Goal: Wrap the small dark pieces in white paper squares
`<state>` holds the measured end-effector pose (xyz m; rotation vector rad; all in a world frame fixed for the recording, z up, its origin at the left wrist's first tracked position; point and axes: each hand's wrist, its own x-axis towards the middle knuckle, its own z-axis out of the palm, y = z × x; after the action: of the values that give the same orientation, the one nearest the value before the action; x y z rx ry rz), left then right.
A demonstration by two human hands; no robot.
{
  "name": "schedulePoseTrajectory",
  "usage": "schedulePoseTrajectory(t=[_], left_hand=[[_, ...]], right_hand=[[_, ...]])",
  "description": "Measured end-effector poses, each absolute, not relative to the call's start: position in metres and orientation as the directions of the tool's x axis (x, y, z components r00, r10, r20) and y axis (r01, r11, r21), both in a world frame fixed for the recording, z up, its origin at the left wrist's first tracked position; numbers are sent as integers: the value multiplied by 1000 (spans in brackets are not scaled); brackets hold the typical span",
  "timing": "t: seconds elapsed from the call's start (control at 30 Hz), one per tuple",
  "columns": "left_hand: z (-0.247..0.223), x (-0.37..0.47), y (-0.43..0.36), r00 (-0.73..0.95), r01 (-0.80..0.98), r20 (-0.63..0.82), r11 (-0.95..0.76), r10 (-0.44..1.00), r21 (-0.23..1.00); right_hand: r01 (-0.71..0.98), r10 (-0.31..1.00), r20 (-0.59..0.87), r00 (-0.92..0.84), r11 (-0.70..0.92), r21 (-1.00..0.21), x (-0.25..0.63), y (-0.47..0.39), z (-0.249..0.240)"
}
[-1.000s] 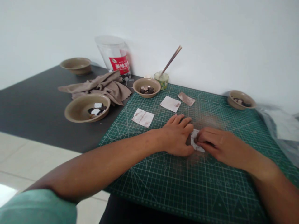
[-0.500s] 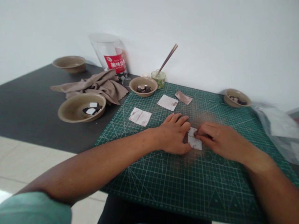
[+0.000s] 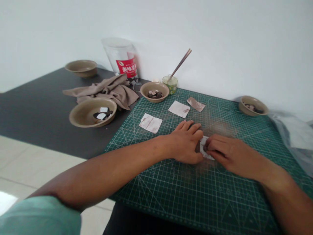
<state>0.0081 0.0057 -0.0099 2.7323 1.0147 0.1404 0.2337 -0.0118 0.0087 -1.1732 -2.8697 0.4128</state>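
My left hand (image 3: 187, 143) lies with spread fingers on the green cutting mat (image 3: 156, 182), pressing the left side of a small white piece (image 3: 207, 154) with brown smudges. Fingers pinched, my right hand (image 3: 227, 153) holds a small dark lump (image 3: 205, 148) against that piece. Brown dust marks the mat around both hands. Behind them lie a white square (image 3: 179, 109) and a brownish strip (image 3: 196, 104); another white square with a brown line (image 3: 150, 123) is further left.
A bowl with dark and white pieces (image 3: 83, 114) stands left, near a crumpled cloth (image 3: 107, 88). Further back are a bowl of dark bits (image 3: 149, 87), a cup with sticks (image 3: 172, 85), a clear jar (image 3: 122, 58) and another bowl (image 3: 81, 67). At right are a bowl (image 3: 253, 106) and plastic bag (image 3: 290, 130).
The whole view has shifted, so things appear slightly further right. My right hand with the dark lump has moved a little down over the white piece; my left hand stays spread beside it.
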Motion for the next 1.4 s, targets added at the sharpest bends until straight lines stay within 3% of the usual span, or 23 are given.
schedulePoseTrajectory(t=[0.17, 0.33, 0.5, 0.67, 0.8, 0.87, 1.03, 1.13, 1.23, 1.4], left_hand=[[-9, 8, 6, 743, 649, 2, -721, 669, 244], [-8, 8, 6, 758, 631, -2, -733, 652, 252], [-8, 8, 6, 740, 654, -15, -714, 672, 250], [-9, 8, 6, 761, 626, 4, -735, 649, 261], [-9, 8, 6, 751, 638, -6, -725, 660, 260], [-8, 8, 6, 748, 644, -20, -719, 663, 262], [-10, 8, 6, 759, 632, -14, -732, 651, 256], [-11, 8, 7, 754, 638, -14, -727, 657, 254], [-10, 8, 7, 747, 647, -19, -719, 665, 255], [-9, 8, 6, 756, 635, -18, -726, 655, 263]], right_hand=[[776, 779, -37, -626, 617, -134, 235, -10, 6], [657, 656, -89, -749, 720, -223, 236, -11, 5], [767, 771, -40, -636, 625, -146, 236, -9, 7], [688, 683, -142, -716, 658, -306, 230, -15, 9], [778, 788, -35, -614, 598, -193, 228, -13, 7], [811, 816, -51, -576, 562, -163, 232, -12, 9], [722, 725, -103, -681, 640, -264, 229, -18, 9], [794, 803, -20, -596, 585, -167, 228, -15, 6], [861, 863, -30, -505, 501, -86, 234, -13, 8], [757, 754, -133, -643, 598, -264, 232, -20, 12]])
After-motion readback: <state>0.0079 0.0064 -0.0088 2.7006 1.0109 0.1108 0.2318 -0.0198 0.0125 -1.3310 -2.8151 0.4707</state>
